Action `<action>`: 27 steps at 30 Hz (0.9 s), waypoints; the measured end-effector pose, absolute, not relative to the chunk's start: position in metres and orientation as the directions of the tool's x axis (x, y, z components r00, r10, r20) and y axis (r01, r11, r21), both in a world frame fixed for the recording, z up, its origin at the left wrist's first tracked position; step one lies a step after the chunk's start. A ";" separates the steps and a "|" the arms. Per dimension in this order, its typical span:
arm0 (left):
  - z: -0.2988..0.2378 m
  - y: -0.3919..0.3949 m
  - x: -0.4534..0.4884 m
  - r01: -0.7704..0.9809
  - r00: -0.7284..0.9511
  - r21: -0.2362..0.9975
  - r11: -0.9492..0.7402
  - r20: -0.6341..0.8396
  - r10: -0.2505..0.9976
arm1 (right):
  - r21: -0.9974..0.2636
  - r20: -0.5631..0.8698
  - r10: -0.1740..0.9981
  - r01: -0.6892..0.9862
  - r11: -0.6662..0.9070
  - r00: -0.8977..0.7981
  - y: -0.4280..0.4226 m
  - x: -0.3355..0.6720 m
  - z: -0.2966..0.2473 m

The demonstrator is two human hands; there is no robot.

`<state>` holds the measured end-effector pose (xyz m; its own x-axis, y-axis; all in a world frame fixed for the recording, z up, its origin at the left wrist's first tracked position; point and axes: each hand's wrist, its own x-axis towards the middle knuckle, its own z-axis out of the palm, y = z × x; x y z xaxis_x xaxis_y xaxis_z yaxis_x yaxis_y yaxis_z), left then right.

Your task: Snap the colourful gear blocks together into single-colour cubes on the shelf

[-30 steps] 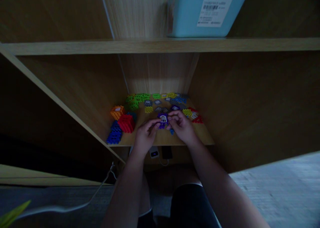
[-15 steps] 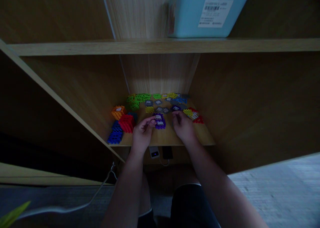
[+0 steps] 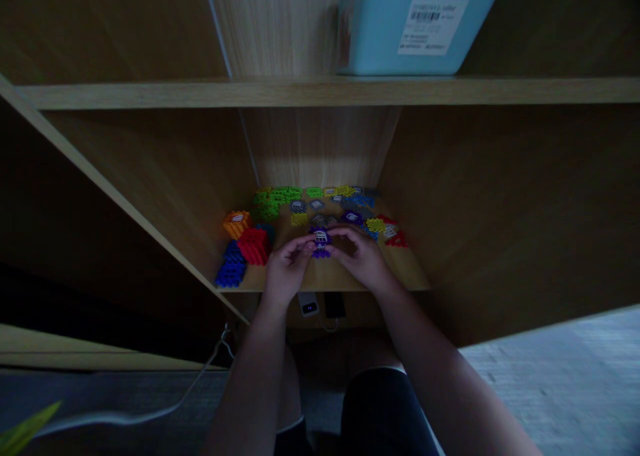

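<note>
Over the front of the lower shelf, my left hand (image 3: 290,263) pinches the left edge of a purple interlocking tile (image 3: 321,236) with white markings. My right hand (image 3: 363,256) has its thumb and fingertips curled against the right side of the same tile. More purple shows just below it, and whether the two parts are joined I cannot tell. Behind the right hand lies another purple tile (image 3: 352,217). To the left of my left hand stand a red block of tiles (image 3: 254,246), an orange block (image 3: 237,223) and blue tiles (image 3: 231,273).
Green tiles (image 3: 280,195), yellow tiles (image 3: 344,191) and grey tiles (image 3: 317,205) lie at the back of the shelf. Red tiles (image 3: 397,236) sit by the right wall. A light blue bin (image 3: 380,36) stands on the upper shelf. Below are a white device (image 3: 309,305) and a cable.
My right hand has moved left from beside the rear purple tile to the tile in my left hand. Its fingers now meet that tile's right side.
</note>
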<state>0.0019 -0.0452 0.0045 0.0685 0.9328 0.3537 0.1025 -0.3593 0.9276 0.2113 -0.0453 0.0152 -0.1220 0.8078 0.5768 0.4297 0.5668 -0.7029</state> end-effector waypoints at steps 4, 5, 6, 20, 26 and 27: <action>0.006 -0.046 0.003 0.107 0.081 0.926 -0.363 0.356 0.931 | -0.737 0.551 0.829 0.408 0.539 -0.099 -0.044 0.212 0.010; 0.006 -0.046 0.003 0.114 0.077 0.921 -0.372 0.365 0.928 | -0.743 0.546 0.833 0.406 0.532 -0.092 -0.043 0.212 0.009; 0.005 -0.045 0.003 0.122 0.069 0.915 -0.385 0.379 0.923 | -0.745 0.544 0.835 0.409 0.527 -0.083 -0.042 0.213 0.008; 0.003 -0.040 0.005 0.373 -0.020 0.827 -0.421 0.461 0.887 | -0.675 0.511 0.852 0.560 0.480 -0.114 -0.036 0.215 0.006; 0.002 -0.039 0.005 0.378 -0.010 0.818 -0.433 0.472 0.882 | -0.670 0.514 0.849 0.560 0.488 -0.126 -0.035 0.217 0.002; 0.001 -0.038 0.005 0.380 -0.010 0.814 -0.439 0.479 0.878 | -0.668 0.515 0.847 0.559 0.492 -0.129 -0.035 0.217 0.002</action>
